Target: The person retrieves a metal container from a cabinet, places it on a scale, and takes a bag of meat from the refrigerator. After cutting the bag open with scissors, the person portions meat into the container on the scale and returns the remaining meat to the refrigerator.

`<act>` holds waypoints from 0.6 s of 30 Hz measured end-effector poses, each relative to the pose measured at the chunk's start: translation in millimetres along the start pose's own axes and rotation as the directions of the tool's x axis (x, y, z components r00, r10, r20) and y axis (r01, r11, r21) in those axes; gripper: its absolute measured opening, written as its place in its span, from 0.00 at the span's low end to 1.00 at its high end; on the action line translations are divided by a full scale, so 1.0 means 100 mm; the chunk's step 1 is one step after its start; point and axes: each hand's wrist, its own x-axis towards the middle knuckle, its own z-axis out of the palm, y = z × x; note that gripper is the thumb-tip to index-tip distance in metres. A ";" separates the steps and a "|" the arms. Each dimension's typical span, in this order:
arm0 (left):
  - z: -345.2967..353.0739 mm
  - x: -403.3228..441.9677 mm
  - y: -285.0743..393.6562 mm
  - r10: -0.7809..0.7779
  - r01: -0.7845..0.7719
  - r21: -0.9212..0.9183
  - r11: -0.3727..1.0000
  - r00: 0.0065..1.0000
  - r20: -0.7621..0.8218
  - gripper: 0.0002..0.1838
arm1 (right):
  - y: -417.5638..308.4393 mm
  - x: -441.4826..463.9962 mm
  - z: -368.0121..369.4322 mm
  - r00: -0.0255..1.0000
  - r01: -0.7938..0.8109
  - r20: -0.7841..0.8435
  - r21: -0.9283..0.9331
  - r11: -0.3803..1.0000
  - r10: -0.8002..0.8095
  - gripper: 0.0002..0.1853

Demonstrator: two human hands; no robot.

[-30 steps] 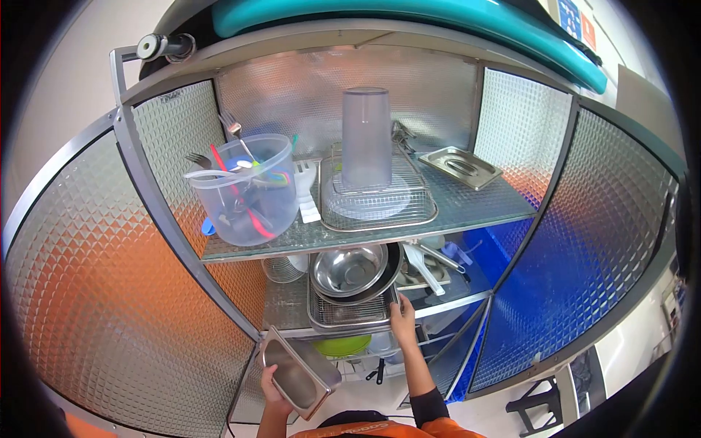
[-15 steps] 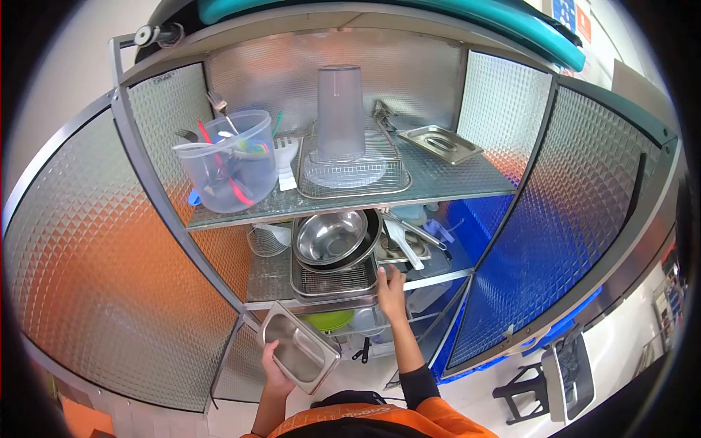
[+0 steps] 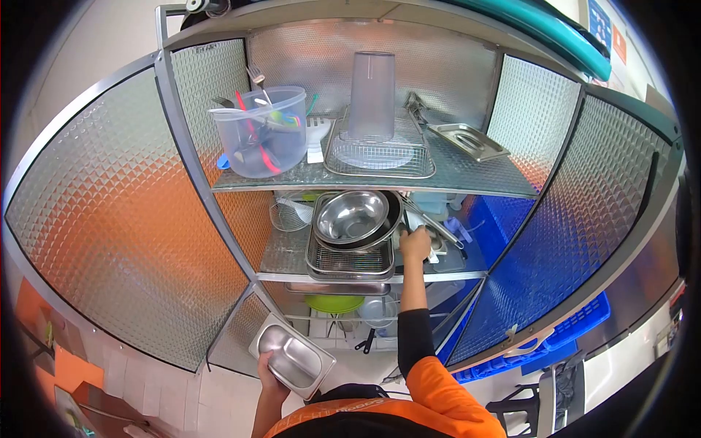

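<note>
My left hand (image 3: 269,371) grips a rectangular stainless steel food pan (image 3: 296,356) by its near left side, tilted with the hollow facing up. My right hand (image 3: 415,244) is at the right part of the middle shelf, its fingers curled closed among the utensils. A dark slim utensil (image 3: 406,217) rises right beside its fingers; whether they grip it cannot be made out. The hand partly covers a white utensil (image 3: 435,255). Left of it, a steel bowl (image 3: 353,217) rests inside a dark pan (image 3: 393,217) on a wire rack over trays (image 3: 350,261).
The upper shelf holds a clear utensil tub (image 3: 259,142), a wire basket (image 3: 378,160) with an upturned container (image 3: 372,95), and a steel lid (image 3: 469,141). Cabinet doors (image 3: 117,226) stand open on both sides. A green bowl (image 3: 334,302) is below.
My right hand has moved forward onto the middle shelf, and its fingers have closed among the utensils. My left hand keeps holding the steel pan. The camera view has shifted.
</note>
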 end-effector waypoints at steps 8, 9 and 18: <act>-0.08 -0.02 -0.03 0.039 -0.039 -0.016 0.999 0.999 -0.027 0.28 | 0.12 0.16 0.18 0.999 0.022 0.051 -0.066 0.998 -0.018 0.16; -0.12 0.01 -0.03 0.039 -0.039 -0.008 0.999 0.999 -0.033 0.29 | 0.13 0.18 0.18 0.997 0.024 0.070 -0.056 0.998 -0.020 0.16; -0.05 0.04 0.00 0.047 -0.047 0.021 0.999 0.999 -0.020 0.30 | 0.11 0.30 0.01 0.982 -0.068 0.183 0.168 0.983 0.037 0.15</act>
